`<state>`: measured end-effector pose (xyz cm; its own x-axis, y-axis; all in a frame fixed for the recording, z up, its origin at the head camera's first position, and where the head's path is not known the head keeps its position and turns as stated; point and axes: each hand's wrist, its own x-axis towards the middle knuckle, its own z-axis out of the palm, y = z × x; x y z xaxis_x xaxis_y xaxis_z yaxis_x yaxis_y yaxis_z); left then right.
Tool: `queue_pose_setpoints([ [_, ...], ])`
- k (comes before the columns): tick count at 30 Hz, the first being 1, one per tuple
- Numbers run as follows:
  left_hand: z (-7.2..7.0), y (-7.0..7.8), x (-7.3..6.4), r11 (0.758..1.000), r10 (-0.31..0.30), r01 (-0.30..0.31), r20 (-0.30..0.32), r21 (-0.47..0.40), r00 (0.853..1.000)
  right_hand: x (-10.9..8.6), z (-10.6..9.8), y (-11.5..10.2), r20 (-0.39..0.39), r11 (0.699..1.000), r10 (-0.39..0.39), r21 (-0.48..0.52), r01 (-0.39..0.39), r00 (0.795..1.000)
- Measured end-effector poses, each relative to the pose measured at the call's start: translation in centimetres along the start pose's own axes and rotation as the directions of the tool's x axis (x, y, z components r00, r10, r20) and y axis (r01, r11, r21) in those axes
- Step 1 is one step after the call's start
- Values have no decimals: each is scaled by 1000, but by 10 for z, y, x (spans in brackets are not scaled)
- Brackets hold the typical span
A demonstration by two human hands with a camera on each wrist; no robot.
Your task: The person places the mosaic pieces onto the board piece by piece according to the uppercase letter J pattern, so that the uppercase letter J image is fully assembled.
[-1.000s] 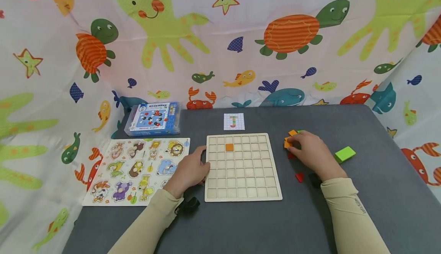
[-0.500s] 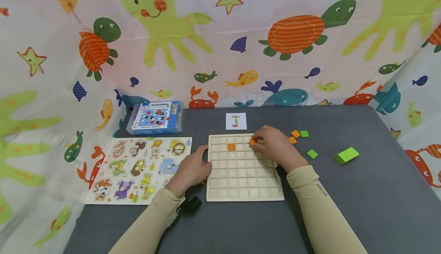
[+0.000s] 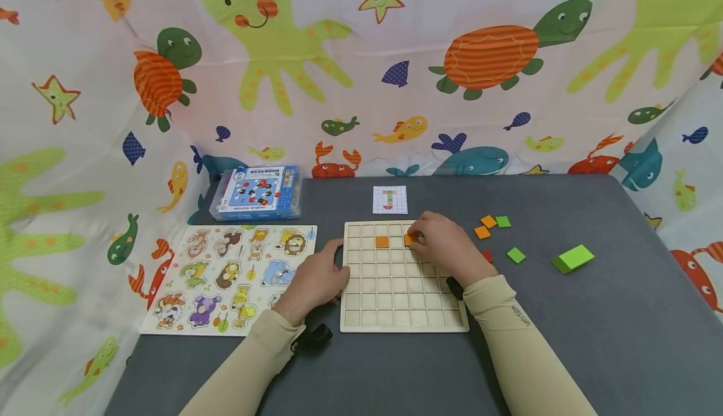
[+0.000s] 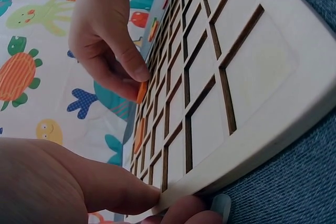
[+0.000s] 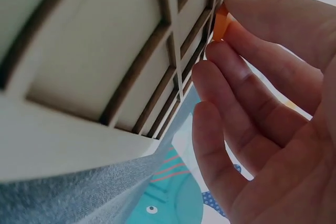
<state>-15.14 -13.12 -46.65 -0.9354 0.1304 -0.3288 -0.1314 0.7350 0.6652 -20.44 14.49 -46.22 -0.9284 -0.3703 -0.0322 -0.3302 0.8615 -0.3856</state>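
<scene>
A pale wooden grid board (image 3: pixel 403 303) lies on the table, with one orange square tile (image 3: pixel 382 242) set in a cell near its upper left. My left hand (image 3: pixel 316 278) grips the board's left edge, thumb on the rim and fingertips at its side, as the left wrist view shows. Over the board's upper part, my right hand (image 3: pixel 446 246) pinches a second orange tile (image 5: pixel 221 24) between thumb and index finger. That tile is tipped on edge, right at the grid's dividers, two or three cells right of the first. My other right fingers bend loosely beside the board.
Right of the board lie loose orange tiles (image 3: pixel 482 233), green tiles (image 3: pixel 516 255), a partly hidden red tile (image 3: pixel 487 256) and a green block (image 3: pixel 573 259). Behind it is a pattern card (image 3: pixel 390 199). An animal puzzle (image 3: pixel 226 281) and a boxed set (image 3: pixel 257 193) stand left.
My right hand has come from the loose tiles to the board, bringing an orange tile, then shifted slightly left and down over the grid. The left hand stays on the board's edge.
</scene>
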Motion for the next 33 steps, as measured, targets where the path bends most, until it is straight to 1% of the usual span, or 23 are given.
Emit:
queue_pose_setpoints([
  [7,1,-1,0,1000,-26,26,-3,-16,1000,-1,0,0,-3,1000,-14,-4,14,1000],
  [11,2,-1,0,999,-25,25,2,-30,1000,-2,1,-1,-12,1000,-14,-3,14,1000],
  [18,2,-1,2,999,-27,27,-1,-24,1000,-2,1,-2,-23,1000,-14,-3,14,1000],
  [26,2,0,3,999,-27,27,2,-23,1000,-2,1,1,-18,999,-31,10,31,999],
  [33,1,0,2,999,-27,28,5,-19,1000,-2,1,0,-14,1000,-24,10,24,1000],
])
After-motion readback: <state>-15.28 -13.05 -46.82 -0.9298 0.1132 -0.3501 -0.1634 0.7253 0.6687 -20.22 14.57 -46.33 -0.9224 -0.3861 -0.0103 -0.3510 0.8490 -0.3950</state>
